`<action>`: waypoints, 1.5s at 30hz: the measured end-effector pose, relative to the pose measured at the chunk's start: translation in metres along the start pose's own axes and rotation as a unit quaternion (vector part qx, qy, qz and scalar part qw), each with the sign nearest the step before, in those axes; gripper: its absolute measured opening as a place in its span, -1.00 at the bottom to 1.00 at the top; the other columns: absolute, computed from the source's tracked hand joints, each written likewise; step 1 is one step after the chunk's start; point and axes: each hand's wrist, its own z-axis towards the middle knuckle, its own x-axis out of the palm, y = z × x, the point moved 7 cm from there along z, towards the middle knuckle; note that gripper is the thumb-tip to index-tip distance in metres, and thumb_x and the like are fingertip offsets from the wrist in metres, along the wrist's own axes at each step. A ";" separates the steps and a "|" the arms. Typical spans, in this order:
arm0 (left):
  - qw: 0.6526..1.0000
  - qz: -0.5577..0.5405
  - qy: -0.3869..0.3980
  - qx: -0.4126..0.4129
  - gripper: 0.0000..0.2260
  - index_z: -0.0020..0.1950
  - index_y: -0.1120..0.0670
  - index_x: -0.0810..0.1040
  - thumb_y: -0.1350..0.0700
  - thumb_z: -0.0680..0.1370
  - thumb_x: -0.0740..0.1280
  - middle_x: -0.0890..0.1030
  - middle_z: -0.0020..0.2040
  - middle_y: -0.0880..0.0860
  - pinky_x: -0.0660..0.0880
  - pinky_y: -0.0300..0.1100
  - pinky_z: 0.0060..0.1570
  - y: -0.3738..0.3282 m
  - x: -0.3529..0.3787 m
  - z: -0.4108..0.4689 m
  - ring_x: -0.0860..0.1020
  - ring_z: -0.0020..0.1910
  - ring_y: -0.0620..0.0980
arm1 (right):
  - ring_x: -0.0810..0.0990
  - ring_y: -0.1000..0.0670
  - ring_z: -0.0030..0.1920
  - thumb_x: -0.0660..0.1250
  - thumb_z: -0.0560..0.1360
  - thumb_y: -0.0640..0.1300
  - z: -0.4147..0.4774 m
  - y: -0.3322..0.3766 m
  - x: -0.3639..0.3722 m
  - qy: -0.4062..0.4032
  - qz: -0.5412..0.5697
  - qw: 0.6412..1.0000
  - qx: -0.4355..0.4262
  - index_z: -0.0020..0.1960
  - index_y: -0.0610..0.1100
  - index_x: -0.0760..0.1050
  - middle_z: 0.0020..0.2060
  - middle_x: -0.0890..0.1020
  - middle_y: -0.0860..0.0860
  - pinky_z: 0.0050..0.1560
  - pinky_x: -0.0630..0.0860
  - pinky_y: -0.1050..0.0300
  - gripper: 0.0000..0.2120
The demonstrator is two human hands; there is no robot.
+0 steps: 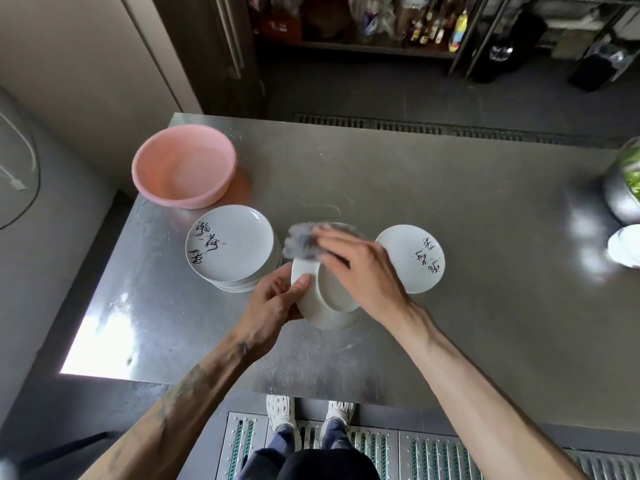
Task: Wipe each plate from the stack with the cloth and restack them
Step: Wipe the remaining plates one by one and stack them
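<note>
The left hand's fingers are clamped on the near-left rim of a white plate: the thumb lies across the face turned up towards the camera and the other fingers curl behind it. The left hand holds this plate tilted above the counter, with its far edge raised. The right hand's fingers are stretched out fairly straight and close together. They press a grey cloth against the plate's upper part. Cloth and fingertips are motion-blurred, so the thumb's hold on the cloth cannot be made out. The right hand reaches across the plate from the right.

Just left of the held plate stands a stack of plates. Its top plate is face up and shows black brush-style characters. Just right of the held plate a single plate with the same kind of lettering lies on the counter, partly behind the right wrist.

Beyond the stack, near the counter's far left corner, sits a pink plastic basin. At the right edge a metal bowl holds something green, with a white dish just in front of it, both cut off by the frame. Below the counter's near edge the person's white shoes stand on a metal floor grate.
</note>
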 end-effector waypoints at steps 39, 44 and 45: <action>0.843 0.483 0.078 0.222 -0.81 -0.10 -0.14 0.37 0.01 0.71 0.24 0.27 -0.35 -0.08 0.19 -0.22 -0.38 -0.022 0.033 0.026 0.23 -0.38 -0.04 | 0.69 -0.05 -0.16 0.37 0.59 -0.32 -0.054 -0.158 -0.041 -0.100 0.407 0.766 0.487 0.03 -0.31 0.64 -0.09 0.68 -0.18 -0.14 0.69 0.12 -0.91; 0.739 0.600 0.136 0.273 -0.75 0.38 0.01 0.54 0.05 0.73 0.22 0.68 0.09 0.01 0.54 -0.12 -0.13 -0.025 0.052 0.036 0.61 -0.01 0.06 | 0.63 -0.12 -0.09 0.41 0.54 -0.35 -0.053 -0.168 -0.052 -0.069 0.390 0.769 0.501 0.11 -0.39 0.62 -0.08 0.65 -0.20 0.01 0.66 0.00 -0.83; 0.727 0.612 0.147 0.275 -0.73 0.40 0.02 0.54 0.05 0.73 0.21 0.66 0.26 0.03 0.58 -0.08 0.05 -0.024 0.055 0.039 0.60 0.17 0.09 | 0.60 -0.10 -0.19 0.42 0.52 -0.37 -0.055 -0.172 -0.053 -0.068 0.380 0.773 0.504 0.02 -0.37 0.63 -0.17 0.63 -0.17 -0.14 0.65 0.07 -0.90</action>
